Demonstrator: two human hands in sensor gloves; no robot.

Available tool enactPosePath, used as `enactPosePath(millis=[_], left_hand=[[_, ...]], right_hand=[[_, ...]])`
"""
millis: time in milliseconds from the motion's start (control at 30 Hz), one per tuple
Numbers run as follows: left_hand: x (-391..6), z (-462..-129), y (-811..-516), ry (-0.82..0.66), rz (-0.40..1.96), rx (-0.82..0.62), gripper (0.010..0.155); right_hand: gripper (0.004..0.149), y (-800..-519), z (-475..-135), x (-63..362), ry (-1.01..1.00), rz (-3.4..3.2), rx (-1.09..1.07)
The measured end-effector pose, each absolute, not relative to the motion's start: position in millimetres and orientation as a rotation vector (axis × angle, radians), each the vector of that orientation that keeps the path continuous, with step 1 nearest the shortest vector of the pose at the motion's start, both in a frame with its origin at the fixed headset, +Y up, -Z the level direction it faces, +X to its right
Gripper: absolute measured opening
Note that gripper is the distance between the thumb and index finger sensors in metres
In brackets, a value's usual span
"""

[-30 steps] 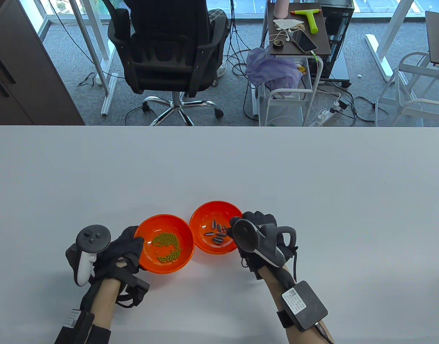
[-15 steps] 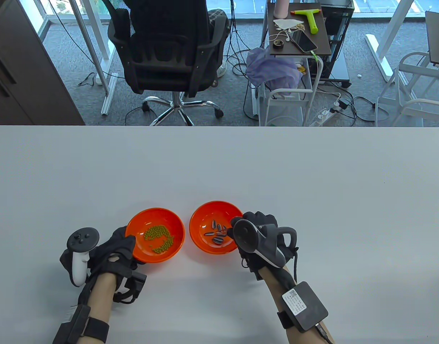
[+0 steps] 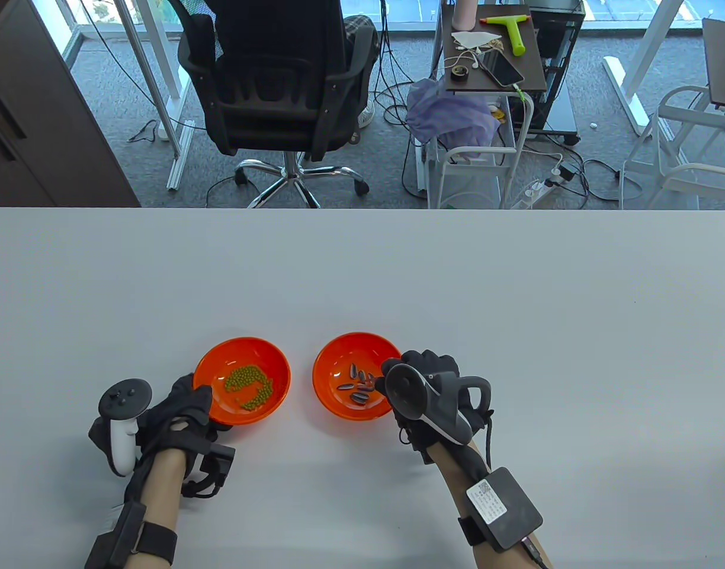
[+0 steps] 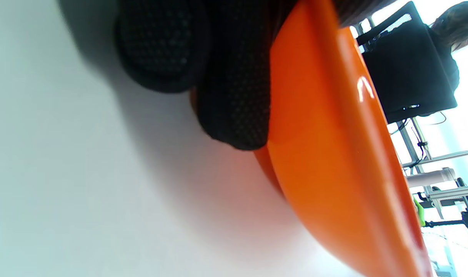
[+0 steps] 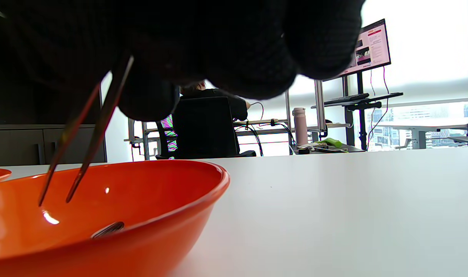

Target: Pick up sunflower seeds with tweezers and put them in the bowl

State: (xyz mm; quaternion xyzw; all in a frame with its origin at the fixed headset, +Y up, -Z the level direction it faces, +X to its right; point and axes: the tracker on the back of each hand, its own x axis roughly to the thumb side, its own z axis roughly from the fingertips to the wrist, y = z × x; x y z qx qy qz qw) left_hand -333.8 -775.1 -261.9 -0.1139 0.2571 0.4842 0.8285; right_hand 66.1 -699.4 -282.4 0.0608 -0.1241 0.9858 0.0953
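Note:
An orange bowl (image 3: 345,351) holds several striped sunflower seeds (image 3: 356,388). My right hand (image 3: 416,363) sits at its right rim and holds thin metal tweezers (image 5: 88,136). In the right wrist view the tweezers' tips hang slightly apart and empty just above the inside of this bowl (image 5: 149,215), with one seed (image 5: 109,229) lying below them. A second orange bowl (image 3: 269,358) with small green beans (image 3: 250,385) stands to the left. My left hand (image 3: 198,398) grips its near-left rim. The left wrist view shows my fingers (image 4: 234,96) pressed on that bowl's wall (image 4: 333,173).
The white table (image 3: 516,296) stretches wide behind and to both sides of the bowls. Beyond its far edge are an office chair (image 3: 279,77) and a small cart (image 3: 493,53) with clutter.
My left hand has slid the green-bean bowl to the left and a little farther back, opening a gap between the two bowls. My right hand and the tweezers have stayed in place.

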Motion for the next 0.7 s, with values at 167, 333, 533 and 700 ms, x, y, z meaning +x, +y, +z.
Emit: enactPosePath(millis=[167, 333, 533, 700], left_hand=[[-332.9, -261.9, -761.6, 0.509, 0.810, -0.174, 0.066], [-318.4, -259.6, -741.6, 0.447, 0.499, -0.089, 0.069], [-295.3, -255.2, -726.1, 0.341, 0.282, 0.018, 0.069], [-278.6, -252.5, -716.9, 0.222, 0.225, 0.078, 0.069]], right_hand=[[0.041, -699.1, -281.4, 66.7, -0.374, 2.917, 0.173], [0.041, -698.1, -280.5, 68.5, -0.384, 2.904, 0.158], [0.041, -695.2, -279.3, 76.0, -0.399, 2.886, 0.133], [0.041, -692.7, -277.7, 87.4, -0.418, 2.867, 0.103]])
